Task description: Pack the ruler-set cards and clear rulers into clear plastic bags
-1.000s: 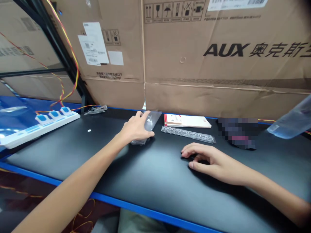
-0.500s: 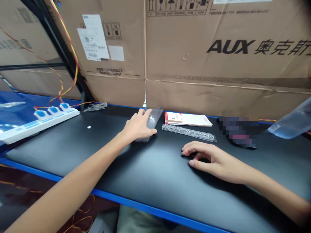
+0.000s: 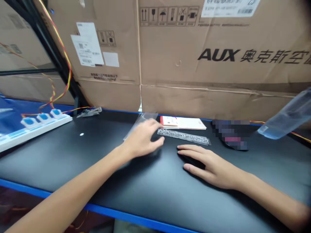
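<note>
My left hand [image 3: 143, 137] hovers over the black tabletop [image 3: 150, 191], fingers apart and somewhat blurred, with nothing visible in it. Just behind it lies a clear plastic bag [image 3: 139, 122], partly covered by the hand. To the right of its fingertips is a clear strip with a wavy pattern [image 3: 183, 136]. A white and red paper packet [image 3: 187, 123] lies beyond that strip. My right hand [image 3: 209, 165] rests on the tabletop, palm down, its fingers stretched out and holding nothing.
Large cardboard boxes [image 3: 170, 64] stand along the back edge. A white power strip [image 3: 48, 127] with several plugs lies at the left. Crumpled clear plastic [image 3: 89, 112] sits behind it. At the right are a dark pixelated item [image 3: 230, 136] and a translucent container [image 3: 279, 119].
My left hand has come off the plastic bag and moved nearer to me, its fingers opening. The fingers of my right hand have straightened and flattened. The view has shifted slightly.
</note>
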The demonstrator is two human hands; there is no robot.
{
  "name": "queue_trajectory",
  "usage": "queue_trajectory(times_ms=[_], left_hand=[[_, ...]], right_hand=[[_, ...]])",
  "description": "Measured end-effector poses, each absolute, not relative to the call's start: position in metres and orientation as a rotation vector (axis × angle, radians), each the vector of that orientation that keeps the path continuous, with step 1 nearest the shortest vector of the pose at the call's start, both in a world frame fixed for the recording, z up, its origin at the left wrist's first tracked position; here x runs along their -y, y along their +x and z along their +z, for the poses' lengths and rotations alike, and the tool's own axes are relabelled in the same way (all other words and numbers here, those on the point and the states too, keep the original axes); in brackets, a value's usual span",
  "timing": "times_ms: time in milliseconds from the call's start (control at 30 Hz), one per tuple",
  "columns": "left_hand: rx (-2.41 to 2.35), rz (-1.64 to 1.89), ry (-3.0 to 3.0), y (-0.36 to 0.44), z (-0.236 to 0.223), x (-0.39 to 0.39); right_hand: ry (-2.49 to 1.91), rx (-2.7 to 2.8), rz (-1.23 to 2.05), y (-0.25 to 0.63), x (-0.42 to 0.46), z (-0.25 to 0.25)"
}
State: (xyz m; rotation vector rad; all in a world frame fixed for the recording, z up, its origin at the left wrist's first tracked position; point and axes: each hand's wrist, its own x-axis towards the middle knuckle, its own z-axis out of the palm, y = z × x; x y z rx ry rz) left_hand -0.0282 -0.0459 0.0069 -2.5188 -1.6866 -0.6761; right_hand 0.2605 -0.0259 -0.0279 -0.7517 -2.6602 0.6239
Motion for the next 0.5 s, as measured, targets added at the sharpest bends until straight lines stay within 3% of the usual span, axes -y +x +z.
queue_trajectory(times_ms=[133, 267, 500], left_hand=[[1.277, -0.621, -2.933, -0.012, -0.013, 0.071], [1.342, -0.414, -3.008, -0.016, -0.029, 0.076], [1.118, -0.259, -3.048, -0.021, -0.009, 0.056]], right_hand=[[-0.638, 2.74, 0.512, 0.27, 0.016, -0.027], [-0.538, 2.821, 0.5, 0.274, 0.005, -0.021], [-0.568, 2.781, 0.662, 0.279, -0.005, -0.013]])
